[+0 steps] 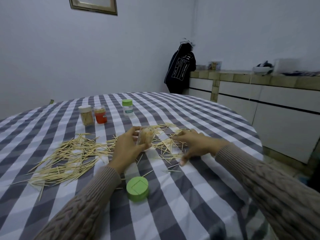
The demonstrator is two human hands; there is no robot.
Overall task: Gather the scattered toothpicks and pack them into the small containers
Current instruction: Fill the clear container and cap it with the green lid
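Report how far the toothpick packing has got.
Done: the clear jar and orange jar stand filled. In hand: the left hand grips an open clear container; its green lid lies nearby. Left: scattered wooden toothpicks, which the right hand reaches into.

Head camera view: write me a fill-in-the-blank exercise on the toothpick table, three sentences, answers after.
1. The left hand holds a clear plastic toothpick container that has no ____ on it.
2. The loose round lid lying near the left sleeve is ____ in colour.
3. Of the three small containers standing at the far side of the checked tablecloth, the middle one is ____.

Missing words: lid; green; orange
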